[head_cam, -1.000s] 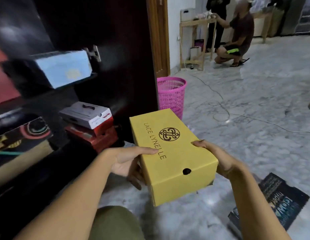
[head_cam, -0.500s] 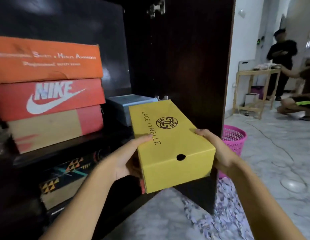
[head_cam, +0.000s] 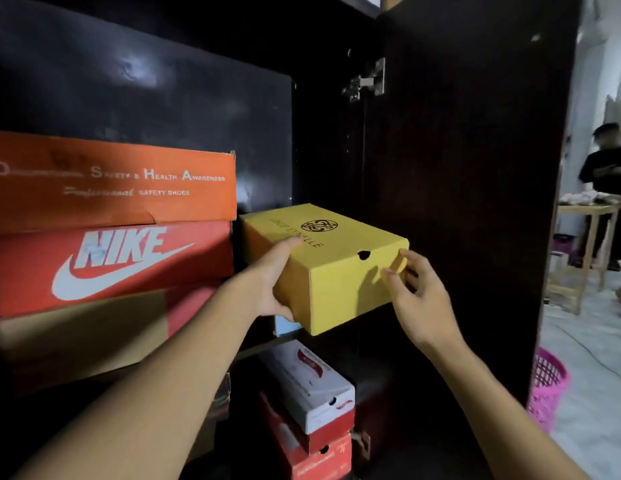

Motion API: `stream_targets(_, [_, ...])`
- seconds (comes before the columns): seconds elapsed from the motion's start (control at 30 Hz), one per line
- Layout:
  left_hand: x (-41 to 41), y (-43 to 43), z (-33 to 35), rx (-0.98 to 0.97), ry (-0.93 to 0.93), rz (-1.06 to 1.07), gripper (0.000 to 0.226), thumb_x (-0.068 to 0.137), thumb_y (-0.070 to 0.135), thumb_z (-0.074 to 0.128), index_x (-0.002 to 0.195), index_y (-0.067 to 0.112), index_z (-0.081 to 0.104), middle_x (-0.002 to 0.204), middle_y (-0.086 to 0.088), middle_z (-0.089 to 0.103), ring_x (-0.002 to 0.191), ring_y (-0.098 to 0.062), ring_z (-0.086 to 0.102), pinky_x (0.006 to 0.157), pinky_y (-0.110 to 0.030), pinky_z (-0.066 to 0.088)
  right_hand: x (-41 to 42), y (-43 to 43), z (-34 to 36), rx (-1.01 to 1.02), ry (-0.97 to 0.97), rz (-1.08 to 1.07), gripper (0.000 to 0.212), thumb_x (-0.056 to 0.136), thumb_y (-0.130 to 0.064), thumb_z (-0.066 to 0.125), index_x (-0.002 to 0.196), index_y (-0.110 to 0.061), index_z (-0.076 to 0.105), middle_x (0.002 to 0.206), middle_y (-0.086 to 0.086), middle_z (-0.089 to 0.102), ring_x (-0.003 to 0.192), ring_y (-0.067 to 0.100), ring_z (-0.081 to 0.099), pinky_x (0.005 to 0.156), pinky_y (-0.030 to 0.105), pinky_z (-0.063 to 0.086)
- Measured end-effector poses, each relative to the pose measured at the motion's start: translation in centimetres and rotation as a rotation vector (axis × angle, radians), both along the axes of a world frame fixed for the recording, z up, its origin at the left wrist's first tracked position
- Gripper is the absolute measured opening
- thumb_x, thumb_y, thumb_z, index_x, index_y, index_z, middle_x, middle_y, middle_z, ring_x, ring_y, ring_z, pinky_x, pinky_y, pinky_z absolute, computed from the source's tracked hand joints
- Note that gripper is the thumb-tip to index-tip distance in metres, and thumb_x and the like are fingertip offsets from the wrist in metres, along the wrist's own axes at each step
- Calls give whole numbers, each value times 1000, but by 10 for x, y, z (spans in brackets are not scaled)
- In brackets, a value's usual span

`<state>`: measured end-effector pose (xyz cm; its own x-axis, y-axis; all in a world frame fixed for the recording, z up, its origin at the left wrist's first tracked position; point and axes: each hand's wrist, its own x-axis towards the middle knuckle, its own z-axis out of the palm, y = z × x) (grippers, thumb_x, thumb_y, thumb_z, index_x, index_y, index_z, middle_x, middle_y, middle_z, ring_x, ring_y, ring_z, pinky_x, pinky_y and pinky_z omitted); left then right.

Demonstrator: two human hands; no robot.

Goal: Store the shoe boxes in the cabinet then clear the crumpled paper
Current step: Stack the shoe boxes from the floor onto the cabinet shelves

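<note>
**A:** What has changed in the last second?

**B:** The yellow box (head_cam: 337,271) was out over the floor, then level with the cabinet (head_cam: 440,168). Now it is inside the upper bay, just right of the Nike box (head_cam: 129,261). A blue box (head_cam: 285,325) shows a corner beneath it.

**A:** So it's nearly stored?

**B:** I'd judge so. It looks to need only setting down and a push back. Whether it already rests on the blue box, I cannot tell. No crumpled paper is in view, so that step remains.

**A:** And the fingers?

**B:** The left hand (head_cam: 267,282) grips the box's left side, with the thumb on the lid and the fingers (head_cam: 285,311) curled under the bottom edge. The right hand (head_cam: 416,299) pinches the near right corner, with the thumb on the front face and the other fingers round the side. Both are clamped on the box.
</note>
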<state>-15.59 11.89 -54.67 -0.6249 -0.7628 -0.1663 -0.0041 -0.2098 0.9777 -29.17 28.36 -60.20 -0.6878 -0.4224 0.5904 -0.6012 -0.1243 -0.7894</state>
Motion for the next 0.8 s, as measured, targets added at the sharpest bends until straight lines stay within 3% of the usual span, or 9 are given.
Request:
stream_targets(0.1, [-22, -32, 6, 48, -30, 18, 92, 63, 62, 77, 137, 20, 41, 129, -16, 56, 116, -43, 55, 91, -71, 44, -20, -41, 7, 72, -52, 61, 65, 93, -44, 62, 150, -26, 36, 145, -1, 47, 128, 14, 50, 110, 37, 42])
stream_targets(0.17, [-38, -49, 5, -26, -60, 50, 86, 72, 67, 67, 139, 19, 41, 137, -14, 53, 124, -38, 52, 101, -61, 43, -30, -66, 11, 155, -72, 60, 72, 93, -48, 61, 154, -27, 29, 156, 1, 35, 140, 20, 39, 116, 43, 36])
stream_targets(0.3, [-61, -69, -7, -299, -246, 172, 116, 53, 93, 44, 148, 28, 37, 157, -6, 32, 142, -29, 33, 117, -48, 25, -38, -107, 13, 194, -105, 84, 74, 95, -49, 56, 157, -25, 22, 157, 2, 33, 140, 19, 39, 116, 42, 34])
stream_targets(0.37, [-66, -78, -15, -373, -286, 173, 116, 57, 95, 35, 152, 30, 29, 160, -6, 25, 147, -29, 23, 119, -48, 19, -38, -120, 11, 214, -106, 97, 74, 96, -51, 53, 157, -26, 19, 157, 0, 31, 140, 19, 37, 117, 38, 31])
stream_targets(0.6, [-68, -111, -37, -355, 1, 118, 69, 94, 63, 41, 155, 37, 20, 163, 8, 19, 148, -22, 23, 117, -51, 24, -33, -150, 5, 449, 15, 151, 83, 93, -63, 48, 157, -37, 2, 165, 3, 6, 143, 27, 34, 113, 43, 33])
stream_targets(0.7, [-65, -117, -58, -307, 122, 132, 69, 95, 59, 43, 154, 39, 14, 163, 11, 16, 149, -17, 20, 120, -51, 19, -32, -160, 4, 601, 57, 182, 82, 95, -63, 42, 155, -40, -8, 165, 1, -14, 144, 27, 34, 112, 40, 30])
stream_targets(0.8, [-60, -113, -75, -233, 196, 105, 92, 73, 77, 51, 152, 46, 16, 162, 15, 19, 147, -11, 23, 121, -48, 17, -35, -160, -6, 522, 51, 75, 75, 98, -57, 44, 156, -42, -1, 166, -1, -2, 140, 25, 40, 109, 40, 35])
